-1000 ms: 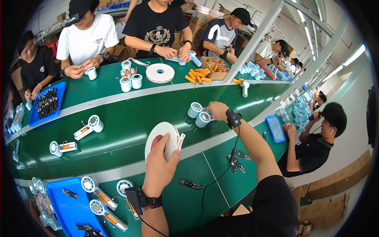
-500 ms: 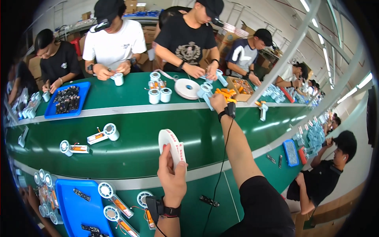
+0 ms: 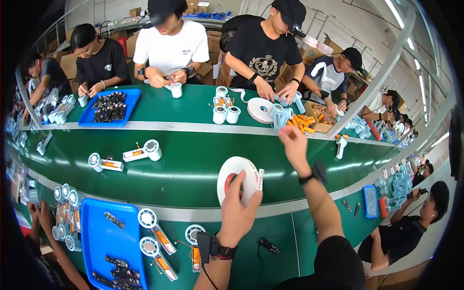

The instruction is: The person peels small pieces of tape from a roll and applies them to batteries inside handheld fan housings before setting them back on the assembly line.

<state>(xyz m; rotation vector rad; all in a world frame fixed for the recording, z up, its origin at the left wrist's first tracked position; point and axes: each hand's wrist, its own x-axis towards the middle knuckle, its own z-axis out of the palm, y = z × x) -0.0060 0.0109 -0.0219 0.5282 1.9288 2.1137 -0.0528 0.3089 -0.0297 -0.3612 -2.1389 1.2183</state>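
My left hand (image 3: 237, 210) holds a white tape roll (image 3: 240, 178) upright above the green belt (image 3: 193, 164), thumb on its near side and a loose tape end sticking out at the right. My right hand (image 3: 291, 140) is stretched out to the far side of the belt. Its fingertips are at the near side of two pale blue reels (image 3: 281, 115) that stand beside a flat white tape roll (image 3: 261, 110). Whether the fingers still grip the reels is hidden. Both wrists wear black bands.
White reels (image 3: 226, 114) and an orange-parts box (image 3: 309, 124) sit on the far strip. Reel assemblies (image 3: 145, 151) ride the belt. A blue tray (image 3: 108, 237) with parts lies near left, another blue tray (image 3: 110, 107) far left. Several workers sit opposite and at the right.
My right hand has carried the two pale blue reels from mid-belt across to the far strip. My left hand has turned the white roll upright. My view has swung left.
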